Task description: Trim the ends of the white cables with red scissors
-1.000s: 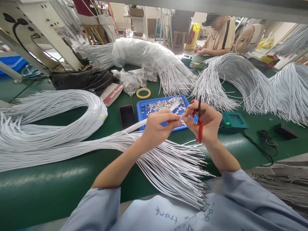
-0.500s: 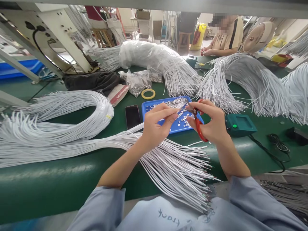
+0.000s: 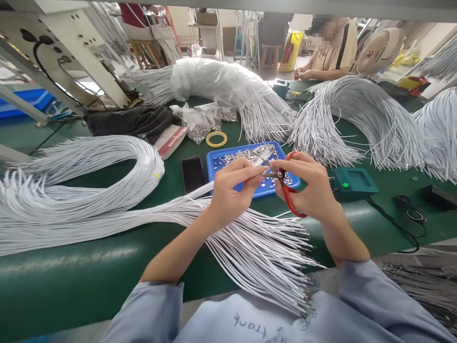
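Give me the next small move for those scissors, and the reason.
I'd probably ease the red-handled scissors shut, minding skin: the right hand holds them with blades parted, close to the left hand, whose thumb and forefinger pinch something too small to identify.

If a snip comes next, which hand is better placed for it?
Probably the right hand: it holds the red-handled scissors, blades apart and directed toward the left hand. The left one seems occupied, its fingertips pinching something too small to identify.
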Available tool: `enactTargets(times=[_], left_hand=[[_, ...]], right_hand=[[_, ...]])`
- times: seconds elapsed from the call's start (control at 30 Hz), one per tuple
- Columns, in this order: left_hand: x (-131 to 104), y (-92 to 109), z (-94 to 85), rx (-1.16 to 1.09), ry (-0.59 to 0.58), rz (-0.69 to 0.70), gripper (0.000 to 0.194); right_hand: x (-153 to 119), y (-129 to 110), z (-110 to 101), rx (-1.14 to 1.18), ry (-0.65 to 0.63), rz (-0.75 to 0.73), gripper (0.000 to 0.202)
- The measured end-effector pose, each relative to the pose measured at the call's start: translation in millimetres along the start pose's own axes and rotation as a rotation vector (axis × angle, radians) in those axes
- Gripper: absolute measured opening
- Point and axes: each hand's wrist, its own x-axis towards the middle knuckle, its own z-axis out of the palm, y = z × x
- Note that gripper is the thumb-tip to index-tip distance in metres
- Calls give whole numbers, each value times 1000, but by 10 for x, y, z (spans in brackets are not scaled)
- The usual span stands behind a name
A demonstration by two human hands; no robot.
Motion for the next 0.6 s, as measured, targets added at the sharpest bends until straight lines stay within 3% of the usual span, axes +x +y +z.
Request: enactTargets(times=[0.6], left_hand=[[-3,38,20,33,-23,-11,12]], right_hand=[[-4,7,5,-7,-59,12,33]])
